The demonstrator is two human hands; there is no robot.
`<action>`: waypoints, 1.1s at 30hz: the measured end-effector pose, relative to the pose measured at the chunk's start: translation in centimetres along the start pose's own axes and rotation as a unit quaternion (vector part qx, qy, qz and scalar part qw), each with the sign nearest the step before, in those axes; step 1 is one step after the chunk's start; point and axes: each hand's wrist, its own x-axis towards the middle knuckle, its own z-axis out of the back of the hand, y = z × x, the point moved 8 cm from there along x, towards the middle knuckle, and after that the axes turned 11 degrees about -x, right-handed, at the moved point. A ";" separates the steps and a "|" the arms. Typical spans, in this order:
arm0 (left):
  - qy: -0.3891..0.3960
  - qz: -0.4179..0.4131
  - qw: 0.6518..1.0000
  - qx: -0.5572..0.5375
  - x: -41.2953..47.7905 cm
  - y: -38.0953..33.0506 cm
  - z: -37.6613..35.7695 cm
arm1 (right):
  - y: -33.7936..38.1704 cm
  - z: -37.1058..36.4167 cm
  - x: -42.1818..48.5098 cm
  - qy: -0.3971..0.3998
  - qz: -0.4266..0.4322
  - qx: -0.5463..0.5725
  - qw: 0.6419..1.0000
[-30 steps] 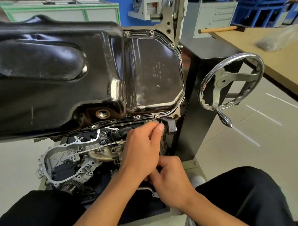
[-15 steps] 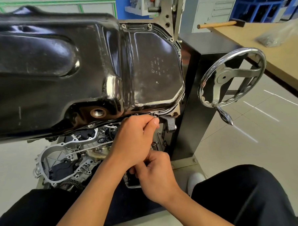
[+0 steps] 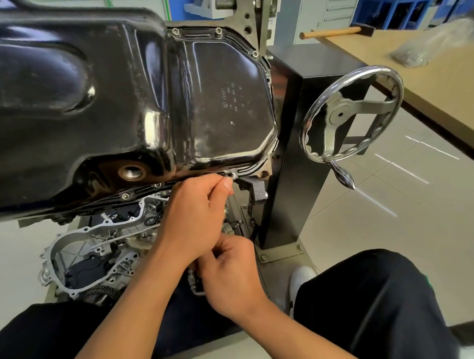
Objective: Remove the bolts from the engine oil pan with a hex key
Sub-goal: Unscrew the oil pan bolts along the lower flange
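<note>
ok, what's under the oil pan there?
Visible below the oil pan: a silver engine cover and a chain. The left hand and right hand cover the middle; whatever they hold is hidden.

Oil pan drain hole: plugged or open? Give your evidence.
Open: the drain hole in the oil pan shows bare threaded walls and no plug head.

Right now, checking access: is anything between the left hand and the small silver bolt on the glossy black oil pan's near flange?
Nothing visible does. The left hand has its fingertips right at the small silver bolt on the flange of the glossy black oil pan; the right hand sits lower, clear of it.
</note>
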 end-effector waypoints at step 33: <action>-0.113 0.054 0.978 -0.166 -2.0 0.4 -3.8 | -0.8 8.4 0.6 0.100 0.094 -0.375 0.917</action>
